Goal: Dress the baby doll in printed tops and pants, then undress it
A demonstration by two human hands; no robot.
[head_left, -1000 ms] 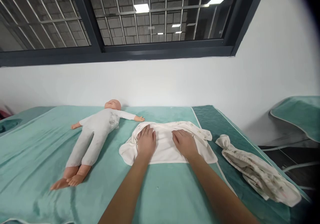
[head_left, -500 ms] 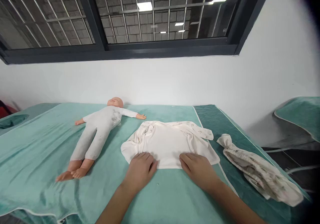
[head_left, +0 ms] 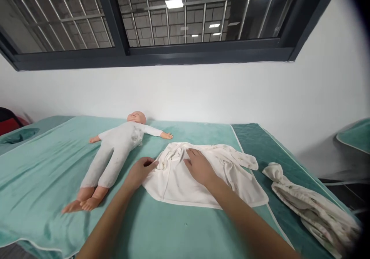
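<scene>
A cream baby garment (head_left: 231, 182) lies spread flat on a teal towel-covered table (head_left: 43, 174). My left hand (head_left: 140, 171) rests at the garment's left edge, fingers curled onto the fabric there. My right hand (head_left: 198, 166) lies flat and open on the upper middle of the garment. A baby doll (head_left: 115, 151) in a pale grey suit lies on its back to the left of the garment, head toward the wall, arms out.
A second crumpled patterned cloth (head_left: 312, 209) lies on the darker green strip at the table's right edge. A white wall and a barred window (head_left: 185, 16) stand behind. Another teal-covered surface (head_left: 355, 135) shows at the far right.
Both hands slid from the garment's middle down to its near hem, then moved up and left: the left to the garment's left edge, the right onto its upper middle.
</scene>
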